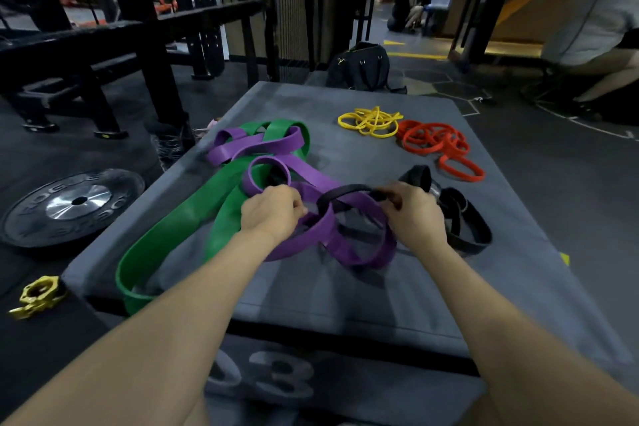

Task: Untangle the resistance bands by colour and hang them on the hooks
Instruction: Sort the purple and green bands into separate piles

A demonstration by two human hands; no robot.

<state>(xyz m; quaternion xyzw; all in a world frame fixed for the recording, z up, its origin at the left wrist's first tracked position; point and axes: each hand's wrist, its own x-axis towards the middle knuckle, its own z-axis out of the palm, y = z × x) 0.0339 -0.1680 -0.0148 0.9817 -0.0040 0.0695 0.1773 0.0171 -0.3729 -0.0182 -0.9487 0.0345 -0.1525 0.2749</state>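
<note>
A tangle of wide bands lies on the grey padded box [345, 301]. Purple bands [359, 249] loop through a green band [166, 228] and a black band [463, 228]. My left hand [271, 213] grips a purple loop near the middle of the tangle. Just to its right, my right hand [413, 214] pinches a black band that arches over the purple ones. Thin yellow bands [370, 121] and red bands [435, 145] lie in separate heaps at the far right of the box. No hooks are in view.
A black weight plate [74, 206] and a yellow collar clamp [38, 296] lie on the floor at the left. Black rack frames [145, 55] stand behind. A black bag [361, 67] sits past the box. A person [598, 31] sits at the far right.
</note>
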